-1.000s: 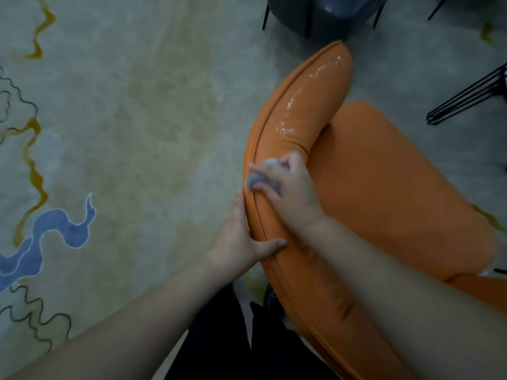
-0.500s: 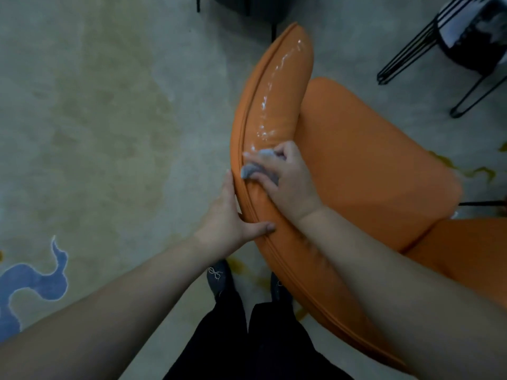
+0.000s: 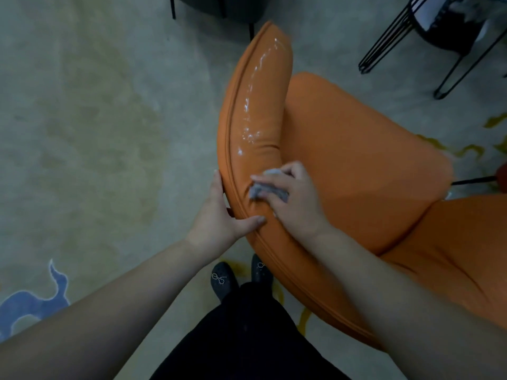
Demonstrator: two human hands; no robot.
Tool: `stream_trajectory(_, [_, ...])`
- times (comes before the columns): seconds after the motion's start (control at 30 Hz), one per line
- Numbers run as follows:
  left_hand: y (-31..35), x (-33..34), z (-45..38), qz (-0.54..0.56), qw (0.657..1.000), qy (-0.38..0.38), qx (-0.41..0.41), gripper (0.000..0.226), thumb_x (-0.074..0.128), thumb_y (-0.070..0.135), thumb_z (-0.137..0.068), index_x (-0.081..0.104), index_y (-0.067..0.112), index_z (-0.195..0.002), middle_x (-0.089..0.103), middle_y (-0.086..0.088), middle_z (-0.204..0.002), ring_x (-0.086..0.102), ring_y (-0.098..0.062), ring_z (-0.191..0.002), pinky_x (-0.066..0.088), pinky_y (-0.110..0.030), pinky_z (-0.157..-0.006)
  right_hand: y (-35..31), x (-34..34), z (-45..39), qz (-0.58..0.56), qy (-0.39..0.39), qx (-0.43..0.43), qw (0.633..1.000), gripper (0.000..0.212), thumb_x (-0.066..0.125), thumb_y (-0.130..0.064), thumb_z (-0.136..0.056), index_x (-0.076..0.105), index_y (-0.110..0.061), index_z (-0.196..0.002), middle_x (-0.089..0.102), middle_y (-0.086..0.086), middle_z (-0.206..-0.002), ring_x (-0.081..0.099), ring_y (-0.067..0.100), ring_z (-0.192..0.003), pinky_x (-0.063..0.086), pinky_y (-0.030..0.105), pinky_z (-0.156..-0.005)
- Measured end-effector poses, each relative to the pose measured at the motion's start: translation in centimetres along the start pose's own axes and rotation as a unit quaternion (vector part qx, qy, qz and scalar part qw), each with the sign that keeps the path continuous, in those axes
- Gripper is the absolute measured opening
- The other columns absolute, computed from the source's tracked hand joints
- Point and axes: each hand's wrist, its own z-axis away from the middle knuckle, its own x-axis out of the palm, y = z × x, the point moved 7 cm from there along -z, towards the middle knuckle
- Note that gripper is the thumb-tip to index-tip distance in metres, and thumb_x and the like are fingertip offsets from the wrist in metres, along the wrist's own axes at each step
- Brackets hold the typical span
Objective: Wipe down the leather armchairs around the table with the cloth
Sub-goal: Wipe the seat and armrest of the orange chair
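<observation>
Wiping the curved backrest of the orange leather armchair (image 3: 343, 149).

The right hand (image 3: 290, 200) presses a bunched grey cloth (image 3: 267, 192) onto the top of the backrest; the left hand (image 3: 219, 215) grips the rim just beside it, thumb on top. Wet streaks gleam on the far stretch, which looks done; the near stretch, the seat and the other chairs probably remain.

Open rug (image 3: 96, 133) lies left of the armchair (image 3: 343, 160); wire-legged stand (image 3: 411, 42), perhaps a chair, crowds far right.
</observation>
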Motion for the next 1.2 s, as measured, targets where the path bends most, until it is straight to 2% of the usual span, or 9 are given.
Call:
stream_trajectory(0.17, [-0.4, 0.1, 0.1, -0.003, 0.999, 0.017, -0.027, 0.12, 0.086, 0.032, -0.063, 0.004, 0.032, -0.151, 0.041, 0.021, -0.131, 0.062, -0.016, -0.105, 0.058, -0.025, -0.073, -0.3, 0.2, -3.8, -0.054, 0.051, 0.025, 0.997, 0.027, 0.071, -0.013, -0.081, 0.071, -0.022, -0.107, 0.045, 0.004, -0.105, 0.05, 0.002, -0.098, 0.04, 0.012, -0.092])
stream_trajectory(0.3, [-0.4, 0.2, 0.2, 0.0, 0.999, 0.023, -0.04, 0.12, 0.086, 0.032, -0.064, 0.004, 0.029, -0.153, 0.041, 0.006, -0.144, 0.062, -0.019, -0.108, 0.057, -0.039, -0.084, 0.1, -0.6, 0.7, -0.093, -0.006, -0.005, 0.996, 0.036, 0.069, -0.008, -0.083, 0.067, -0.034, -0.108, 0.045, -0.003, -0.101, 0.05, -0.007, -0.093, 0.043, 0.002, -0.071])
stream_trajectory(0.37, [-0.5, 0.4, 0.3, -0.004, 0.999, 0.027, -0.043, 0.118, 0.085, 0.033, -0.066, 0.006, 0.031, -0.152, 0.043, 0.004, -0.143, 0.062, -0.019, -0.108, 0.057, -0.04, -0.083, 0.4, -0.9, 2.2, -0.091, -0.016, -0.033, 0.995, 0.038, 0.068, -0.005, -0.082, 0.068, -0.033, -0.107, 0.045, -0.003, -0.099, 0.053, -0.002, -0.086, 0.045, 0.005, -0.067])
stream_trajectory(0.47, [-0.6, 0.4, 0.2, -0.015, 0.997, 0.047, -0.055, 0.115, 0.083, 0.035, -0.069, 0.002, 0.032, -0.152, 0.042, 0.004, -0.143, 0.062, -0.021, -0.107, 0.059, -0.041, -0.078, 0.2, -0.2, 0.5, -0.057, 0.005, -0.041, 0.998, 0.032, 0.069, -0.005, -0.081, 0.07, -0.029, -0.103, 0.044, 0.001, -0.098, 0.052, 0.004, -0.085, 0.046, 0.01, -0.073])
stream_trajectory(0.63, [-0.9, 0.1, -0.3, -0.033, 0.997, 0.041, -0.061, 0.121, 0.083, 0.041, -0.067, -0.001, 0.032, -0.153, 0.031, 0.007, -0.152, 0.056, -0.024, -0.119, 0.052, -0.046, -0.091, -2.0, 1.6, -8.3, 0.013, 0.024, -0.09, 0.996, 0.024, 0.07, -0.008, -0.08, 0.073, -0.015, -0.103, 0.041, 0.008, -0.099, 0.053, 0.027, -0.098, 0.046, 0.032, -0.089])
stream_trajectory(0.8, [-0.8, -0.5, -0.9, -0.032, 0.996, 0.051, -0.062, 0.116, 0.079, 0.049, -0.068, 0.0, 0.035, -0.152, 0.03, 0.009, -0.152, 0.058, -0.022, -0.116, 0.055, -0.044, -0.088, -1.4, 0.8, -11.8, -0.036, 0.031, -0.048, 0.998, 0.026, 0.069, -0.012, -0.083, 0.071, -0.018, -0.108, 0.044, 0.009, -0.104, 0.055, 0.018, -0.099, 0.041, 0.009, -0.089])
stream_trajectory(0.97, [0.2, -1.7, -2.7, -0.03, 0.994, 0.093, -0.038, 0.109, 0.079, 0.038, -0.073, 0.004, 0.033, -0.152, 0.035, 0.009, -0.148, 0.057, -0.01, -0.112, 0.055, -0.036, -0.087, -1.0, 1.2, -4.6, -0.019, -0.029, -0.117, 0.993, 0.034, 0.07, -0.014, -0.08, 0.069, -0.026, -0.112, 0.041, 0.002, -0.1, 0.048, 0.015, -0.095, 0.041, 0.018, -0.09])
stream_trajectory(1.1, [0.5, -2.2, -4.2, -0.067, 0.992, 0.106, -0.026, 0.106, 0.078, 0.043, -0.072, 0.01, 0.031, -0.152, 0.034, 0.005, -0.151, 0.05, -0.017, -0.125, 0.046, -0.039, -0.102, -2.2, 1.5, -9.9, 0.034, -0.01, -0.155, 0.987, 0.027, 0.069, -0.01, -0.079, 0.072, -0.011, -0.106, 0.046, 0.016, -0.096, 0.051, 0.024, -0.087, 0.048, 0.036, -0.084])
stream_trajectory(1.2, [0.8, -2.7, -5.8, -0.077, 0.986, 0.146, -0.02, 0.097, 0.074, 0.045, -0.074, 0.016, 0.031, -0.151, 0.037, 0.006, -0.148, 0.045, -0.01, -0.126, 0.039, -0.027, -0.102, -2.7, 1.4, -15.4, 0.078, 0.012, -0.159, 0.984, 0.025, 0.069, -0.014, -0.078, 0.073, -0.008, -0.103, 0.051, 0.023, -0.097, 0.056, 0.034, -0.091, 0.047, 0.042, -0.084])
